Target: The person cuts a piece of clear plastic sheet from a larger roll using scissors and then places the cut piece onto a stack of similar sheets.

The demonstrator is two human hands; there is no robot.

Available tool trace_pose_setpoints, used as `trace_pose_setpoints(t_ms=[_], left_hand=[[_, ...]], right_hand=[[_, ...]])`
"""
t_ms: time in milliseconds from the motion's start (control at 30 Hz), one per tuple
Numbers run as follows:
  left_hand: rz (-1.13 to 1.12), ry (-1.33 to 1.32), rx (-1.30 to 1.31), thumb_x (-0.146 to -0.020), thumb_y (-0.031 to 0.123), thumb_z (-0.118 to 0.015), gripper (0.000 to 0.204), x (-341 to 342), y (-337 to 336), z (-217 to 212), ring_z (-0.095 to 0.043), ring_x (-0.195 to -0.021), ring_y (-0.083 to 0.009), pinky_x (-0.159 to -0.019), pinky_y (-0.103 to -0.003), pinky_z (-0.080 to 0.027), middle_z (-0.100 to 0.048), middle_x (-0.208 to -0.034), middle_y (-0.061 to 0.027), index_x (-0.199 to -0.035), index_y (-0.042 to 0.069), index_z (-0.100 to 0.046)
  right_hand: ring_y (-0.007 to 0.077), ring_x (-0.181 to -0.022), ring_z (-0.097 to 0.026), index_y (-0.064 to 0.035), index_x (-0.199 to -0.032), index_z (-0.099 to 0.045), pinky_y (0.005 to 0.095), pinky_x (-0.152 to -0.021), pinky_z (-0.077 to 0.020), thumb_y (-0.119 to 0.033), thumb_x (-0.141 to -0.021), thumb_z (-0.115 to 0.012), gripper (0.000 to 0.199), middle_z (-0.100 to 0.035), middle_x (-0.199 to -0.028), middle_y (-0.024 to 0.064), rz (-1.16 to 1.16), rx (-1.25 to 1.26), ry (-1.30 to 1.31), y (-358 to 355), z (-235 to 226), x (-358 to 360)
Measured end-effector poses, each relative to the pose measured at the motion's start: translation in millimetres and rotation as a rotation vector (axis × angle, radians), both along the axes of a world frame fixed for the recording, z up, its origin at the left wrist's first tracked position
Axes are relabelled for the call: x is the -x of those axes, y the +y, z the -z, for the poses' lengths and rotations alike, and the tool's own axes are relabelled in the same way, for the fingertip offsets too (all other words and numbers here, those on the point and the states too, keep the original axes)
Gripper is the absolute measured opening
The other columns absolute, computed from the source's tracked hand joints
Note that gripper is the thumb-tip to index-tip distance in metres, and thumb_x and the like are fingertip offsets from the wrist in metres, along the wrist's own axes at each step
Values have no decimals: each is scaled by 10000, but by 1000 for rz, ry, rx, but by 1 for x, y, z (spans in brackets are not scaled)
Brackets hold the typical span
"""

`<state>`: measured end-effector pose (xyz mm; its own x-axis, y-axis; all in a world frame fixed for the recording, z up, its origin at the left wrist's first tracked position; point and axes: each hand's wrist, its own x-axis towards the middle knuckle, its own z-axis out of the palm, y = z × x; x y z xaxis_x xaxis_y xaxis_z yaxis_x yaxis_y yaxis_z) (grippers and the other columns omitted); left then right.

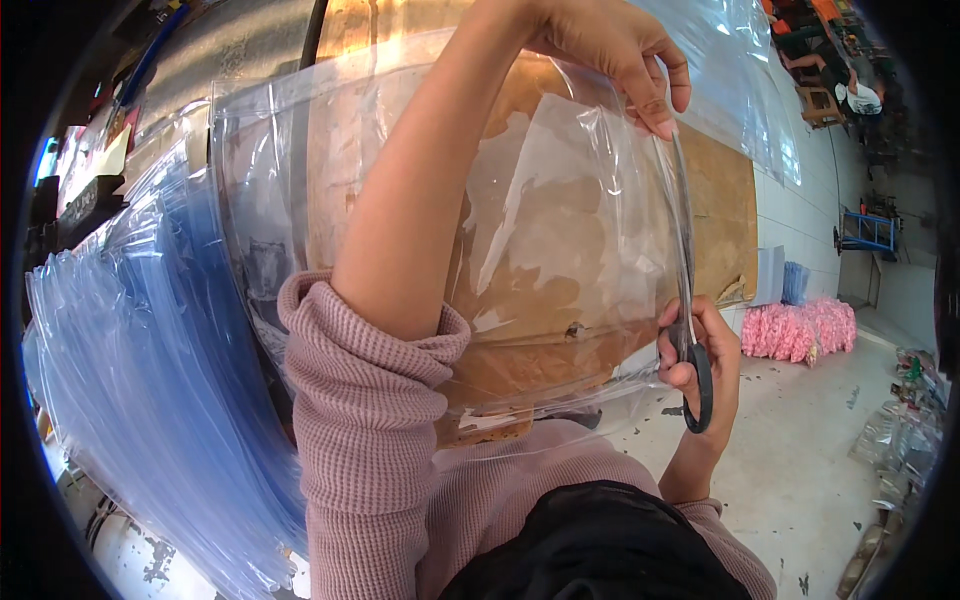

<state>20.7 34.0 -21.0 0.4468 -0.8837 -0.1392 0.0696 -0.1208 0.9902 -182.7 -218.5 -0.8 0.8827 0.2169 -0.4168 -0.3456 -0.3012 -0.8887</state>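
While the right hand [700, 350] is closed around the black handles of the scissors [688, 290], with the fingers through the loops, the long blades point upward along the right edge of a clear plastic sheet [560, 230]. This sheet lies over a brown table [725, 220], whose worn surface shows through the plastic. It reaches from the near edge of the table, close to the person's chest, up to the far edge.

Further up, the left hand [615, 45] is at the far right part of the sheet. Its fingers are bent and pinch the plastic just above the tips of the blades, so the sheet is pulled tight between the two hands. The left forearm crosses over the middle of the sheet, and its pink sleeve [370, 390] is pushed up to the elbow.

At the left side of the table, a thick stack of bluish plastic sheets [150, 370] hangs down. To the right, on the floor [800, 450] beyond the table, a pink pile [800, 330] lies near a wall.
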Motion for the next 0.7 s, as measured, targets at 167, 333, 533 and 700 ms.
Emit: trace_pose_setpoints(t_ms=[167,333,533,700], left_hand=[[49,37,18,-713,199,-780,468,0,6,-11,-543,-601,-110,-444,-254,-411,-625,-756,-47,-1064,-13,-554],[-25,-477,-216,-757,323,-696,343,3,2,-25,-610,-742,-150,-668,-281,-470,-682,-854,-54,-970,55,-677],[-5,-535,-193,-789,373,-651,329,9,27,-47,-611,-813,-157,-747,-296,-454,-682,-879,-50,-906,70,-703],[-48,-479,-88,-811,335,-668,287,10,27,-39,-576,-774,-126,-737,-288,-432,-655,-811,-31,-868,55,-684]], right_hand=[[46,-662,-420,8,-1021,-523,167,-611,-340,-386,-530,-849,709,-537,-831,-4,27,7,3,0,1,2],[52,-656,-424,15,-1026,-528,173,-605,-344,-336,-528,-856,692,-528,-812,-9,5,16,-30,0,1,2],[25,-563,-407,-18,-961,-525,164,-494,-290,-536,-567,-805,709,-450,-631,-41,-7,61,-65,-3,-6,3],[67,-710,-442,-1,-1064,-497,185,-597,-381,-362,-602,-848,684,-476,-815,-2,-89,-50,-27,-5,-19,-4]])
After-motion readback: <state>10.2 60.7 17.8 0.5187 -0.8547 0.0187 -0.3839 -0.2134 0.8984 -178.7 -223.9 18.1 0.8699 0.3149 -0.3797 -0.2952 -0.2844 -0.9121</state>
